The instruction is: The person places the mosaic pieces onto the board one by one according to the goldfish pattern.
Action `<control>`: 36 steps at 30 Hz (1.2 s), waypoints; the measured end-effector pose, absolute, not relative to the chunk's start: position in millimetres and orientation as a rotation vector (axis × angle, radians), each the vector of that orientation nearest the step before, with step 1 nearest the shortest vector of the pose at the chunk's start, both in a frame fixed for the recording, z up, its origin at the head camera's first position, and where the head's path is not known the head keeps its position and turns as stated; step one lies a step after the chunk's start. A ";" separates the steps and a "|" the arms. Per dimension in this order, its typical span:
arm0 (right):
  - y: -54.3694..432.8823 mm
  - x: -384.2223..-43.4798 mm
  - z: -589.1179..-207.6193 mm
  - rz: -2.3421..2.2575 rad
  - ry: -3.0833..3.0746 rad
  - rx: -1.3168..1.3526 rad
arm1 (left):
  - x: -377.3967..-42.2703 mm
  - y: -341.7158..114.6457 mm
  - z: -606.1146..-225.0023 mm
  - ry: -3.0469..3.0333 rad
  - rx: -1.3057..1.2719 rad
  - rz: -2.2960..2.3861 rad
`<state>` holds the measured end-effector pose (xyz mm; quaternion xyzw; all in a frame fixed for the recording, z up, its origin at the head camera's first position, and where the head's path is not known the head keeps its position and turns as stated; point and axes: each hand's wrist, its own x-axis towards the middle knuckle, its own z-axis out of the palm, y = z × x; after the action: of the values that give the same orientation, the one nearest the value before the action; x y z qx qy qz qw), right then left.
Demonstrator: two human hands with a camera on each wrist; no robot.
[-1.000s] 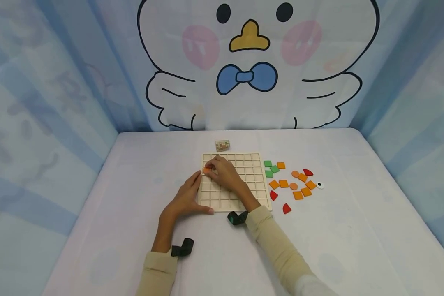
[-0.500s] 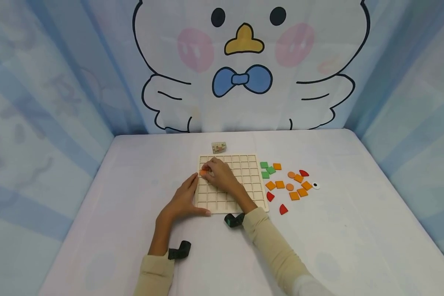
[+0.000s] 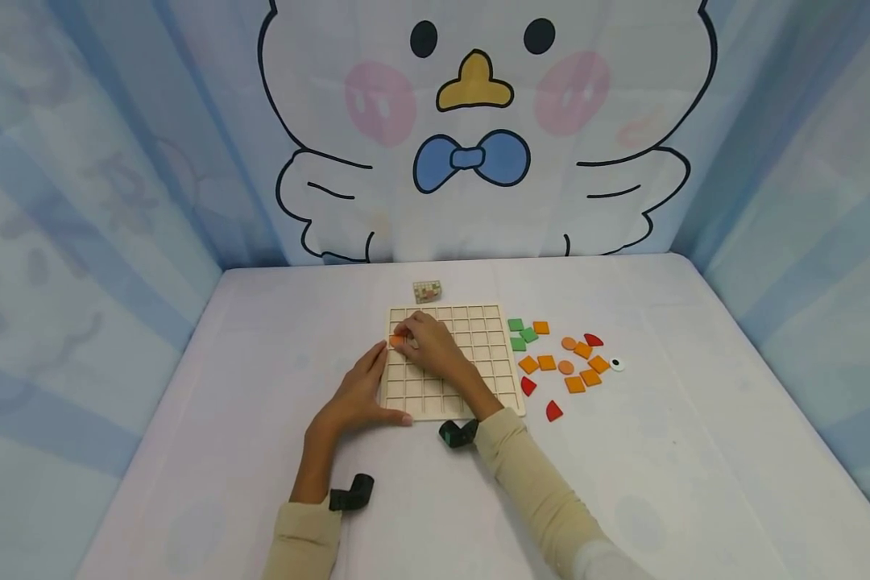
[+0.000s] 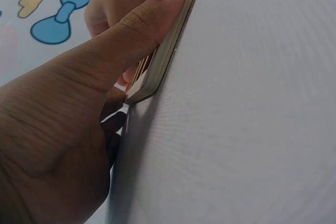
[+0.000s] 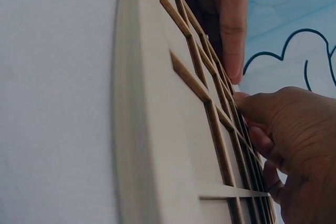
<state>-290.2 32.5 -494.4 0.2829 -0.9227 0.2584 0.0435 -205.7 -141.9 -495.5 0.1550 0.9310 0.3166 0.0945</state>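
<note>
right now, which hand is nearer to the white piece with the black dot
Right. The right hand is over the grid board, at an orange piece, left of the white piece; the left hand is farther away, at the board's left edge.

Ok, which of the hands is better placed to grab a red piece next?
Probably the right hand: it is nearer the red pieces, which lie right of the grid board, though it pinches an orange piece. The left hand is farther off, against the board's left and near edges.
</note>
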 end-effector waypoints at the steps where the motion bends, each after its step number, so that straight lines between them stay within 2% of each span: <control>1: 32.5 -290.3 -494.3 0.795 -2.815 0.867 | -205.8 -142.1 -495.2 2.762 0.464 0.940; 16: 36.7 -289.8 -490.6 0.909 -2.793 0.883 | -205.3 -142.3 -491.4 2.755 0.449 0.952; 36: 83.3 -285.5 -461.1 1.045 -2.688 0.776 | -204.5 -141.7 -494.8 2.774 0.463 0.941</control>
<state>-285.5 83.3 -461.1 0.2589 -0.8973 0.3490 0.0773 -204.5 -141.7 -494.8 0.1556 0.9317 0.3161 0.0880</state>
